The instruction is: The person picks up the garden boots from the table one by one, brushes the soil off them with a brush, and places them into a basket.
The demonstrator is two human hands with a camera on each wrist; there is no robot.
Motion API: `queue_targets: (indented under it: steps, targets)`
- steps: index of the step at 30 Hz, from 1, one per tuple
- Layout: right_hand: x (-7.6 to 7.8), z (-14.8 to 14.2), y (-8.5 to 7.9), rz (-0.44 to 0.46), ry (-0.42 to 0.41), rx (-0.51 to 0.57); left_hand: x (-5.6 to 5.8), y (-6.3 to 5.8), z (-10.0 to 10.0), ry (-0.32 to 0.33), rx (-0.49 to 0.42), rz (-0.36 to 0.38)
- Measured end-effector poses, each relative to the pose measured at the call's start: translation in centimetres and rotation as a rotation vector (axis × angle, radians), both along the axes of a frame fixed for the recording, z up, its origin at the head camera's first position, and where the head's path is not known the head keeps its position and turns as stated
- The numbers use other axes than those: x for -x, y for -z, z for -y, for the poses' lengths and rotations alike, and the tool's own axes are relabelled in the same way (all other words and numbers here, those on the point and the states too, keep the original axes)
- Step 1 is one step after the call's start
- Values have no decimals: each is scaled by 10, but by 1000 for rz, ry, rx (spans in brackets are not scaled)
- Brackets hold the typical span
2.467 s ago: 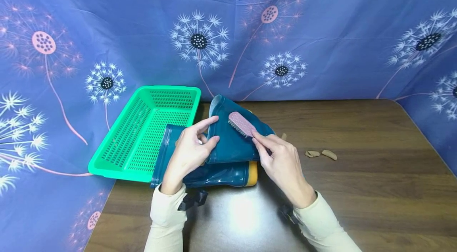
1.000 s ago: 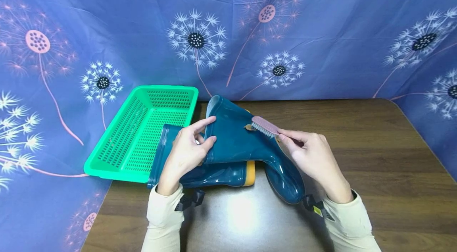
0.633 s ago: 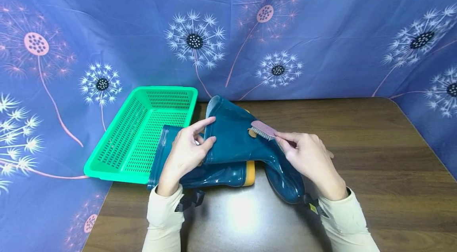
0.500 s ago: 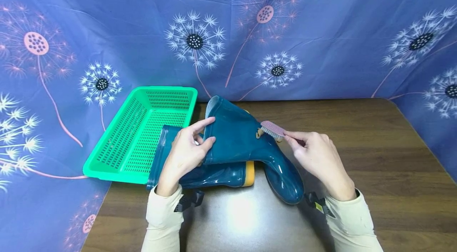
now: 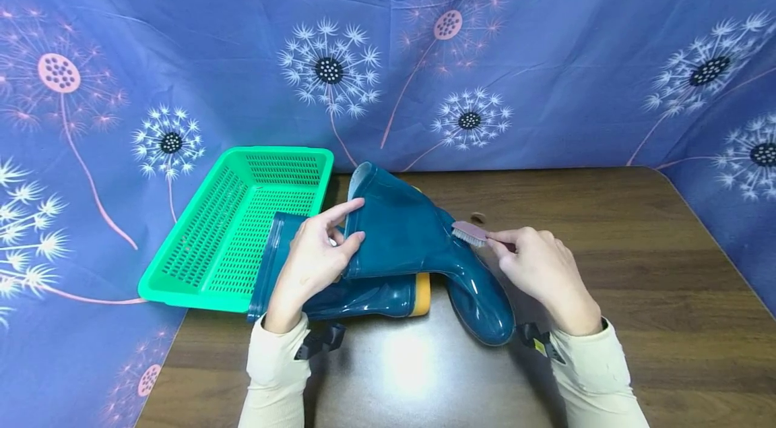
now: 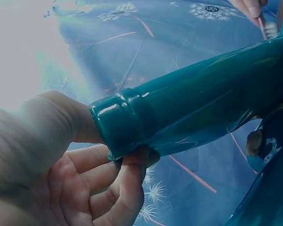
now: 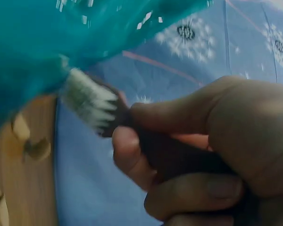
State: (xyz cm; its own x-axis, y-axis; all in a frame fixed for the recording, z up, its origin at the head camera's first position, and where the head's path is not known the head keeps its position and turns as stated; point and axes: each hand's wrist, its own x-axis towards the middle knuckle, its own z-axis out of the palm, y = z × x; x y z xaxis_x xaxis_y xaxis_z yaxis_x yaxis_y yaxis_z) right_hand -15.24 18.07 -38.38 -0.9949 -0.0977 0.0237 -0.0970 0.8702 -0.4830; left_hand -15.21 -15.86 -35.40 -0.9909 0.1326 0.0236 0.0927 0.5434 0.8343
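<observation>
My left hand [image 5: 318, 246] grips the top edge of a teal rubber boot [image 5: 400, 226], thumb on one side and fingers inside or under the cuff [image 6: 120, 120]. The boot lies tilted, its toe pointing to the lower right. In my right hand [image 5: 542, 269] is a small pink scrub brush [image 5: 469, 232], held by its handle. Its white bristles [image 7: 87, 99] meet the boot near the ankle, slightly blurred. A curled tan flake [image 5: 477, 218] lies on the table just behind the brush.
Beneath the held boot lies a second teal boot [image 5: 364, 298] with a yellow-orange sole end. A green perforated basket [image 5: 145, 290] stands at the left. More tan flakes [image 7: 37, 149] lie on the wooden table [image 5: 655, 293]. Dandelion-print cloth [image 5: 545, 44] hangs behind.
The brush has travelled right and down along the boot, from shaft to ankle. Tan flakes seen at its bristles are off the shaft now. My left hand keeps its hold.
</observation>
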Motion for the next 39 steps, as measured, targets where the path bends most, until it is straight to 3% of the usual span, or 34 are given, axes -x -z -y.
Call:
queue_targets:
  steps: [3, 11, 19, 25, 33, 39]
  targets:
    - [0, -12, -1, -11, 73, -36, 0, -1, -1, 2, 2, -4]
    - [-3, -40, -3, -140, 205, -5, -1, 1, -4, 6, -38, -14]
    - [-29, -101, 33, -212, 325, 31, -1, 1, 2, 46, -119, 7]
    - [-49, -131, 58, -266, 477, 143, 16, -29, -6, 106, -73, -5]
    - [-61, -141, 69, -276, 598, 294, 49, -73, -49, 192, 110, -8]
    - [-65, -150, 69, -339, 627, 350, 68, -91, -80, 353, 218, 8]
